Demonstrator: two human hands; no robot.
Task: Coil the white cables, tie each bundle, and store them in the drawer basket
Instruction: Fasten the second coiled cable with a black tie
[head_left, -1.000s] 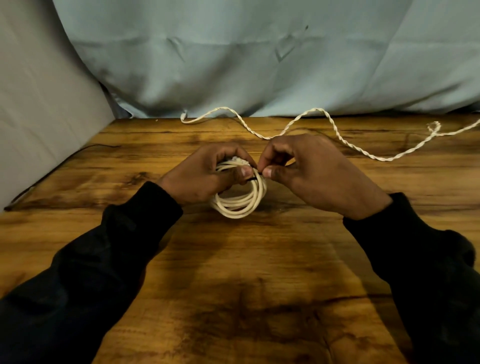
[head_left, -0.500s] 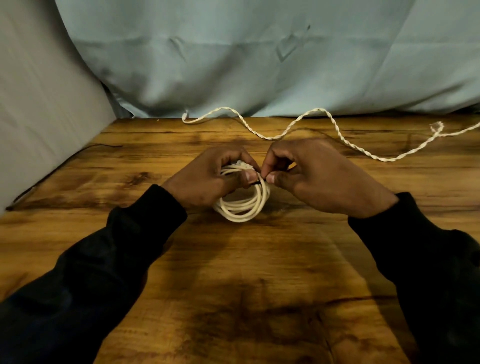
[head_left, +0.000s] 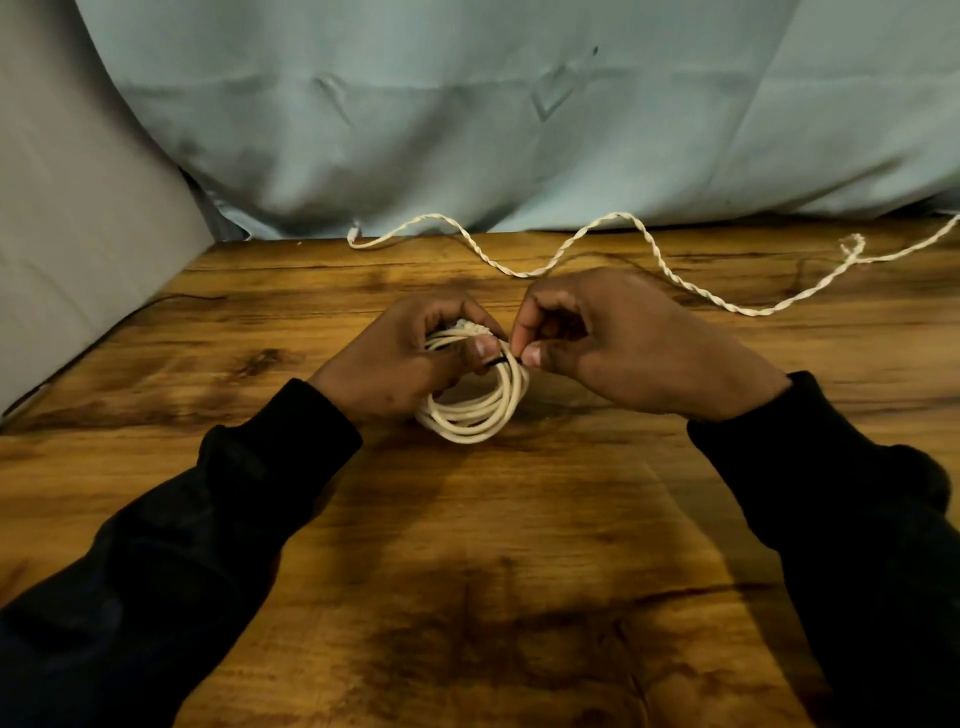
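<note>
Left hand: your left hand (head_left: 400, 364) grips the coiled white cable (head_left: 478, 410) above the wooden table (head_left: 519, 571).
Right hand: your right hand (head_left: 623, 343) pinches a thin dark tie (head_left: 503, 358) at the coil.
Loose cable: 1 twisted white cable (head_left: 670, 270) lies along the far edge.

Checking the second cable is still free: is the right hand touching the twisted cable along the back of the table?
Apart. The head view shows bare wood between the right hand and the twisted cable lying behind it.

Dim, warm light falls from above. Soft shadows pool on the wooden table (head_left: 571, 519). Wide-angle bending warps the edges.
</note>
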